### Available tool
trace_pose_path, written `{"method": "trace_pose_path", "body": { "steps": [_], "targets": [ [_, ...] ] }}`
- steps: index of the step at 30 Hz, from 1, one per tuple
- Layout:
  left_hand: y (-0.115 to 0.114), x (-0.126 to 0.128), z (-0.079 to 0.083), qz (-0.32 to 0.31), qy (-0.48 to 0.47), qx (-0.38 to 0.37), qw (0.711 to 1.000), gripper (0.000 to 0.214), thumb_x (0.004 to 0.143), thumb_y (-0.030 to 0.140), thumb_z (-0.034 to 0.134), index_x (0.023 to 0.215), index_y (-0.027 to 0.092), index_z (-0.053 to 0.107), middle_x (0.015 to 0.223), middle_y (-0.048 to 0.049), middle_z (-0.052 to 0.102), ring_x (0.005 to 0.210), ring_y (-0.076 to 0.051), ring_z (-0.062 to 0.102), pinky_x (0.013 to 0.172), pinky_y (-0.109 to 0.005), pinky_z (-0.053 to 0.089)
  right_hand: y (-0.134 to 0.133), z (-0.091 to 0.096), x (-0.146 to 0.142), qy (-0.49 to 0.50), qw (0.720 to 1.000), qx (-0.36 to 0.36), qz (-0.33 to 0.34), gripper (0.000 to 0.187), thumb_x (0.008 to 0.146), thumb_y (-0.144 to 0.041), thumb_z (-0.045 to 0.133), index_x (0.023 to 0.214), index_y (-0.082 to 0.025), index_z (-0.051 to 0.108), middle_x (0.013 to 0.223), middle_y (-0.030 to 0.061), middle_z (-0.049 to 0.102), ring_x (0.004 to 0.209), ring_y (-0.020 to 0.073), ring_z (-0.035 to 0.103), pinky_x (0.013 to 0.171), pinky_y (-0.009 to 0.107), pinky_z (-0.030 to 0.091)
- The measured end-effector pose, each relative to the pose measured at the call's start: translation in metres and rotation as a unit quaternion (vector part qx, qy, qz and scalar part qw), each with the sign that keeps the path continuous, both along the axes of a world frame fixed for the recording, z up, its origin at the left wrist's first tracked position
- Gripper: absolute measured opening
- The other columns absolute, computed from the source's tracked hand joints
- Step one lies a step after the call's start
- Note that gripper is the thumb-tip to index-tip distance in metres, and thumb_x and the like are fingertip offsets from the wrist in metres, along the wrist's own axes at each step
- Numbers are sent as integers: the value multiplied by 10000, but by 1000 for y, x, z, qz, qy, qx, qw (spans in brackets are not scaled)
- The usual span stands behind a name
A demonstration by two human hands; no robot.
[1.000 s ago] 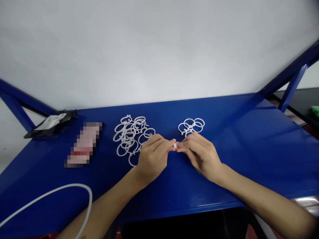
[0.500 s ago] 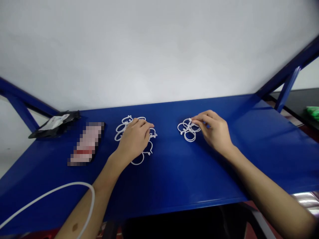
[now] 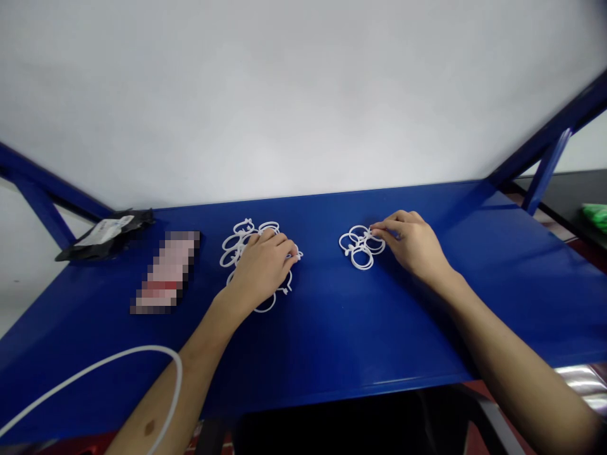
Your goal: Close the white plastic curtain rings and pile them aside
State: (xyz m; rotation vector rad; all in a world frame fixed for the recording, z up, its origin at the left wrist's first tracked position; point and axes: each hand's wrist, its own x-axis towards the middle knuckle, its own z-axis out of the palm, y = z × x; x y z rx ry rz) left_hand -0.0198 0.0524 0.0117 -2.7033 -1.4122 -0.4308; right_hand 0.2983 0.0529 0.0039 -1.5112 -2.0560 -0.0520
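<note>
Head view: a larger pile of white rings [image 3: 241, 239] and a smaller pile [image 3: 361, 242] on the blue table [image 3: 332, 341].
The larger pile lies left of middle, nearer the far edge; my left hand [image 3: 265, 262] covers much of it, fingers curled, and I cannot tell whether they grip a ring. The smaller pile sits right of middle, toward that same edge; my right hand [image 3: 372, 230] meets its far right side, thumb and forefinger almost together, their hold unclear. By the far left corner rests a black bag [image 3: 127, 232], white-labelled, contents hidden.
</note>
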Motion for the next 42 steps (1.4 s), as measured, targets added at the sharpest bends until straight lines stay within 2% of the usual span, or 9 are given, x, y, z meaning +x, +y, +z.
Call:
{"method": "trace_pose_path", "body": {
  "steps": [5,8,14,17,22,25,29,34,42],
  "targets": [
    [1,2,2,2,-44,46,998,113,959,229,584,855,203,622,847,-33,684,893,-238,561,832,-392,429,-5,7,-10,18,999,39,-9,204,970,-323,590,960,-231,771,886,74,696,810,237,548,726,412,484],
    [-4,6,9,6,-111,36,993,62,956,202,584,902,200,614,811,-31,674,872,-232,571,816,-387,456,-14,11,-24,39,997,66,14,203,983,-307,578,991,-205,753,899,86,695,825,239,563,750,418,508],
    [-27,27,22,-62,-269,-121,954,72,977,202,560,986,216,630,877,2,685,759,-137,624,684,-258,503,-41,11,-60,108,978,15,178,266,989,-264,589,1240,-188,629,1170,108,676,1079,232,628,938,408,531],
    [-33,34,21,-76,-318,-181,928,64,975,215,572,1000,219,631,845,18,698,698,-111,635,621,-226,493,-49,11,-70,148,960,-21,238,188,1005,-227,554,1176,-191,623,1143,94,685,1071,206,644,928,375,541],
    [-33,36,16,-78,-369,-211,902,60,979,240,577,1010,222,626,818,28,709,695,-104,669,618,-216,508,-51,12,-72,215,952,-75,206,78,1002,-232,570,1057,-207,618,932,28,716,795,146,672,731,283,547],
    [-34,38,15,-78,-362,-189,909,60,972,203,582,988,221,636,807,30,714,680,-103,666,603,-210,506,-50,10,-71,233,946,-79,210,68,1000,-253,577,989,-207,626,874,18,712,749,140,663,696,271,533],
    [-37,41,10,-92,-329,-83,936,99,961,155,574,924,206,649,833,3,718,728,-125,661,673,-246,535,-49,8,-69,219,945,-57,237,116,1009,-269,558,950,-207,637,854,29,705,755,158,655,711,301,531],
    [-41,46,-3,-119,-311,24,943,135,974,105,527,908,182,616,802,-11,701,739,-134,618,692,-260,529,-51,9,-67,177,949,-29,261,171,1023,-224,511,910,-200,638,831,36,682,743,161,614,707,311,511],
    [-36,45,-5,-140,-245,69,957,118,996,144,507,987,166,623,857,-35,707,793,-161,617,749,-306,541,-45,7,-61,127,960,-9,249,158,1017,-232,529,976,-193,676,876,47,702,778,172,604,721,320,512]
  ]
}}
